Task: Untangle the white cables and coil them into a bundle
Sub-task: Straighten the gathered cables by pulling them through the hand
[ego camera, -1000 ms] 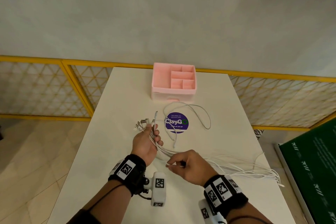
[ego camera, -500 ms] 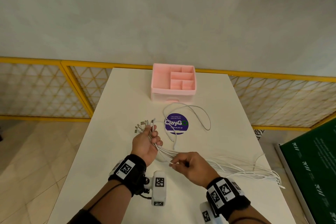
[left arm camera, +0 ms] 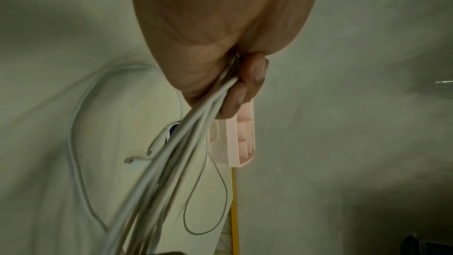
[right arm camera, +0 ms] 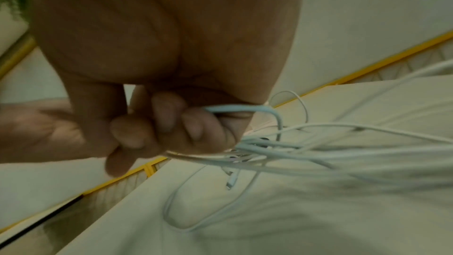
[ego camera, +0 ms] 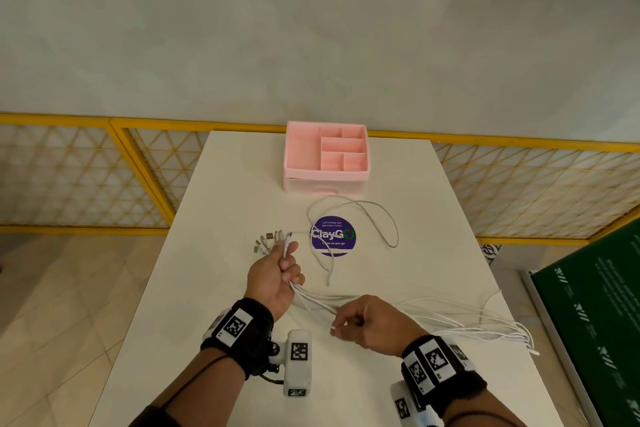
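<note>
Across the white table (ego camera: 221, 322) the white cables (ego camera: 450, 322) trail rightward while the left hand (ego camera: 273, 274) grips their plug ends in a fist and the right hand (ego camera: 367, 319) curls round the strands, seemingly mid-gathering; looping them comes next.

Thin white cables (ego camera: 450, 321) gathered at one end, connector tips fanned near the bench's left edge, strands trailing loose toward its right edge; one separate cable (ego camera: 374, 215) loops mid-bench.
</note>
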A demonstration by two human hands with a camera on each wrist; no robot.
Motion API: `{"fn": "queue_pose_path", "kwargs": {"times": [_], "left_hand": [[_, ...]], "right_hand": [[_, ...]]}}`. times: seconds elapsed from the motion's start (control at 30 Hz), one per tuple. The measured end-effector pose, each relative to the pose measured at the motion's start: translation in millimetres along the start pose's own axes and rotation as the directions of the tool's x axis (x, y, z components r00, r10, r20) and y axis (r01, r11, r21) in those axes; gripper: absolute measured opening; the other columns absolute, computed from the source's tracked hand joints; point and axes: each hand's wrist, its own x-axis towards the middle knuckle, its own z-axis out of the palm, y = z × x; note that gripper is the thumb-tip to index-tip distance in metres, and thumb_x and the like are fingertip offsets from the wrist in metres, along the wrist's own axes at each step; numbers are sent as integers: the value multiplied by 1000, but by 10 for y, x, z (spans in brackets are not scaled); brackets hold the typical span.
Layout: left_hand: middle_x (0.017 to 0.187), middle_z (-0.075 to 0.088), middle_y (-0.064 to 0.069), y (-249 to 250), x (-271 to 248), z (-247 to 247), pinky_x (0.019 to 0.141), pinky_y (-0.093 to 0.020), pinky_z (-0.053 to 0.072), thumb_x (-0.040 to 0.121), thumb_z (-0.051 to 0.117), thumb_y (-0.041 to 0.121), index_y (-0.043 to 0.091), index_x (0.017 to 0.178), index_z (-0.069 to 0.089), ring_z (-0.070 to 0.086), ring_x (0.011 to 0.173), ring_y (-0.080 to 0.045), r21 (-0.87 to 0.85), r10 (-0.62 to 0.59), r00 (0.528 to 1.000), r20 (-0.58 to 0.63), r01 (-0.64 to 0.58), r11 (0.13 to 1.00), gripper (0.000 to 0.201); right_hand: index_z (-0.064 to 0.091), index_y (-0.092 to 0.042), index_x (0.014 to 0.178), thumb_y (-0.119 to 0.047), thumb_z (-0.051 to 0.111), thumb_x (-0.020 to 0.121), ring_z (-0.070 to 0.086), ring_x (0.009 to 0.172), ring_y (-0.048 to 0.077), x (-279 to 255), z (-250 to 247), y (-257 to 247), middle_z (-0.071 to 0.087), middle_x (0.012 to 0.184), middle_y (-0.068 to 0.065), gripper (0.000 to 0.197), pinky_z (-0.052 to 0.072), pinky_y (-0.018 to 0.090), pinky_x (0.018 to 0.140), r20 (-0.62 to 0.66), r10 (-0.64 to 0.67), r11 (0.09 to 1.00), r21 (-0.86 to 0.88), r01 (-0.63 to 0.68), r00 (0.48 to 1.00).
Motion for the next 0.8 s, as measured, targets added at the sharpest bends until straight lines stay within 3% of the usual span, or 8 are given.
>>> {"fn": "queue_pose_path", "kwargs": {"times": [0.13, 0.27, 0.33, 0.4, 0.5, 0.63, 0.7, 0.8], "left_hand": [[48, 34, 7, 45, -31, 16, 43, -22, 32, 105, 46, 35, 13, 82, 54, 29, 38, -8, -10, 31, 999, 8, -30, 999, 33], [49, 33, 7, 56, -26, 25, 42, -23, 33, 102, 51, 39, 16, 77, 52, 28, 39, -9, -34, 51, 999, -4, -51, 998, 35], [49, 34, 6, 70, -24, 9, 42, -22, 33, 102, 51, 40, 16, 77, 53, 29, 39, -9, -50, 54, 998, -11, -55, 997, 35], [49, 34, 6, 61, -36, 12, 42, -22, 33, 103, 49, 40, 16, 77, 52, 29, 38, -9, -51, 45, 999, -9, -45, 998, 35], [51, 32, 5, 2, -84, 42, 42, -23, 33, 102, 53, 39, 16, 76, 51, 29, 39, -9, 14, 40, 999, 3, -40, 999, 35], [52, 30, 5, -91, -136, 52, 42, -24, 34, 97, 61, 12, 17, 79, 51, 29, 41, -8, 178, 58, 997, 57, -67, 982, 22], [53, 31, 5, -107, -147, 31, 42, -24, 34, 97, 61, 10, 15, 78, 51, 29, 42, -9, 215, 49, 996, 72, -63, 974, 22], [55, 33, 3, -123, -151, 20, 42, -24, 33, 98, 60, 15, 10, 82, 56, 30, 42, -9, 239, 35, 997, 65, -50, 970, 18]], "right_hand": [[71, -15, 80, -24, 72, 88, 44, 52, 8, -45, -82, 80, 50, 54, -10, 12, 39, 20, 55, -125, 55, 986, 163, -34, 991], [65, -29, 70, -15, 71, 81, 51, 58, 3, -67, -206, 212, 59, 63, -11, 19, 45, 23, 62, -256, 28, 1000, -4, -30, 966], [65, -31, 74, -7, 67, 80, 58, 71, 8, -50, -318, 403, 62, 75, -8, 25, 44, 25, 69, -475, 46, 989, -104, -108, 879], [68, -25, 81, -12, 69, 83, 55, 84, 21, -74, -452, 560, 58, 87, -1, 13, 40, 28, 73, -641, 125, 963, -106, -249, 757], [66, -20, 84, -26, 67, 91, 61, 77, 24, -59, -586, 600, 64, 82, 3, 10, 44, 31, 68, -650, 317, 932, 78, -354, 691], [67, -9, 86, -14, 62, 92, 67, 56, 20, 48, -683, 269, 72, 74, 12, 9, 52, 35, 61, -657, 358, 901, 431, -59, 664], [68, -6, 88, -6, 59, 93, 61, 54, 21, 71, -690, 32, 67, 73, 16, 10, 49, 31, 56, -664, 336, 847, 523, 94, 668], [67, -3, 98, 5, 53, 94, 65, 67, 24, 84, -649, -333, 68, 79, 17, 16, 54, 33, 65, -647, 223, 747, 594, 298, 729]]}}
